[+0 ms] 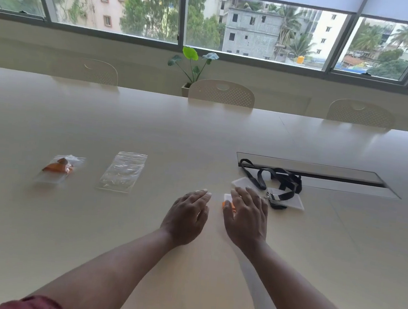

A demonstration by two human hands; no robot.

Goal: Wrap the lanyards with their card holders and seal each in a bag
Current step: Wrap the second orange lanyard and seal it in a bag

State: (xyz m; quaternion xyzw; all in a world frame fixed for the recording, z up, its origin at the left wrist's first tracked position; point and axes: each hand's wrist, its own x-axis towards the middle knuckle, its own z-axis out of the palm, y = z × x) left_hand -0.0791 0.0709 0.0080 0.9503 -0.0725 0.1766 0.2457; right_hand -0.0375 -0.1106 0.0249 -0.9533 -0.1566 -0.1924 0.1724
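While both hands lie palm-down near the middle of the pale table [89, 217], the right hand [246, 217] rests flat with straight fingers over an orange lanyard and its clear card holder [228, 202] (mostly hidden beneath it), and the left hand [187, 216] lies just beside, relaxed and holding nothing. Black lanyards with card holders [280, 186] lie just beyond the right hand; to the left sit an empty clear bag [123, 172] and, farther left, a bagged orange lanyard [60, 167].
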